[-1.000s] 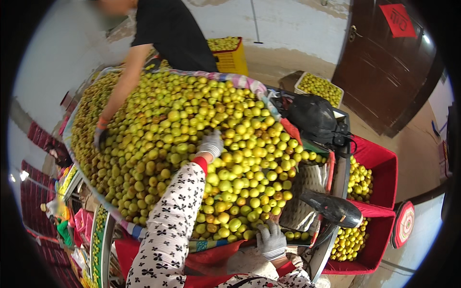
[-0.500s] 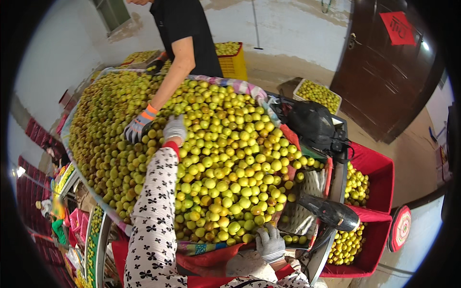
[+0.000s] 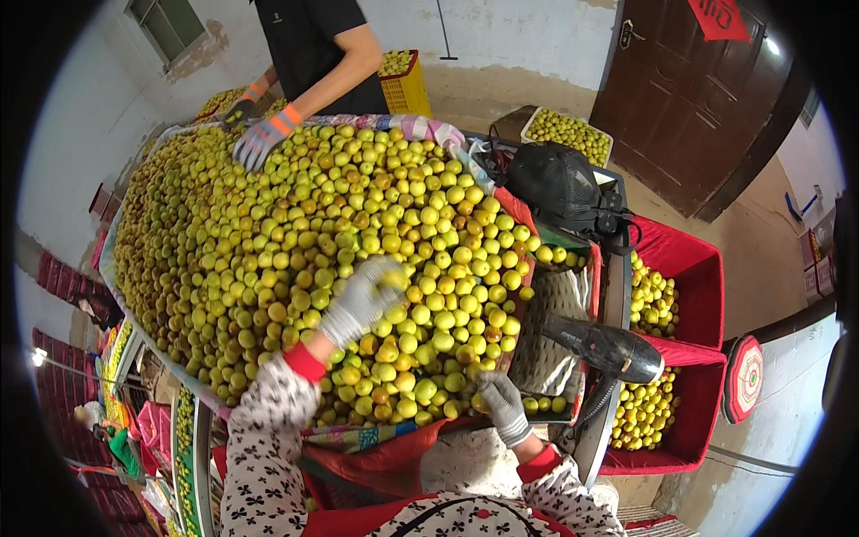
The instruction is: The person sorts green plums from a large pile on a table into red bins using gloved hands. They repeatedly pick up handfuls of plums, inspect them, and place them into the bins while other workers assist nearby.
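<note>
**Two gloved hands on the fruit heap, near edge of desk**

Left hand [image 3: 362,300] was stretched forward over the heap of yellow-green fruit [image 3: 295,224], forearm in a white spotted sleeve [image 3: 268,438] rising from the lower edge, a red cuff at the wrist. The grey knit glove lay palm down on the fruit, fingers [image 3: 386,276] loosely spread and slightly curled over the top layer. The hand was blurred, so I could not tell whether a fruit was held under the palm; grip read as spread, resting on the pile.

Right hand [image 3: 503,407] was drawn in close to the body, elbow bent, at the near right edge of the heap. Its gloved fingers were curled downward and pressed together against the fruit at the rim, just beside the grey mesh panel [image 3: 555,331]. Whether it pinched one fruit could not be told.

The fruit covered the whole desk [image 3: 358,436], piled on a patterned cloth, from the near edge to the far side.

Across the heap, another person in a dark shirt [image 3: 309,40] reached in with a striped glove [image 3: 262,140], fingers spread on the far fruit.

To the right: a black hair dryer [image 3: 604,346] lying on the mesh, a black bag [image 3: 559,183], and red crates [image 3: 693,268] holding more fruit.
</note>
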Motion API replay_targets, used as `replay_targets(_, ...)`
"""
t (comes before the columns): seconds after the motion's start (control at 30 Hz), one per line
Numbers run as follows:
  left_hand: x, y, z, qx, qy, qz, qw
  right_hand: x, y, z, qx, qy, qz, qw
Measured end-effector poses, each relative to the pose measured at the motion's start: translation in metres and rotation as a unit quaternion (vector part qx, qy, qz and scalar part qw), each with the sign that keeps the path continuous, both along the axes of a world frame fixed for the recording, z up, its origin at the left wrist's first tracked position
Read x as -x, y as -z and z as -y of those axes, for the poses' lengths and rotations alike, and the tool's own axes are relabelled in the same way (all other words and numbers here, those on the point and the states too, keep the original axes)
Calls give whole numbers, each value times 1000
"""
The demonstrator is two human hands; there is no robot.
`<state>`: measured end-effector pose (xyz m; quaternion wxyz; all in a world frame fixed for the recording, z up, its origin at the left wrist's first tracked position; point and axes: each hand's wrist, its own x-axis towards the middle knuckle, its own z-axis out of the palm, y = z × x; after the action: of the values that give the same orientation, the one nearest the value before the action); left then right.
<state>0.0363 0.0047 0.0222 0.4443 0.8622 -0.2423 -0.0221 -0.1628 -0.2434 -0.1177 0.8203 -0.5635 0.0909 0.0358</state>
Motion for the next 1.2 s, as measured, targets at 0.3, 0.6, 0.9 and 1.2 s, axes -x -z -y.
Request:
replay_targets(0.3,157,35,70,258,-107,-315,907,24,-4,17,-487,-145,-162,846)
replay_targets(0.6,173,4,128,233,35,-92,968,28,-50,30,-353,-82,-80,928)
replay_targets(0.9,157,98,80,-296,-139,140,935,9,-23,40,324,52,93,940)
replay_targets(1.2,100,137,159,-82,-110,13,990,12,-33,35,339,80,123,929)
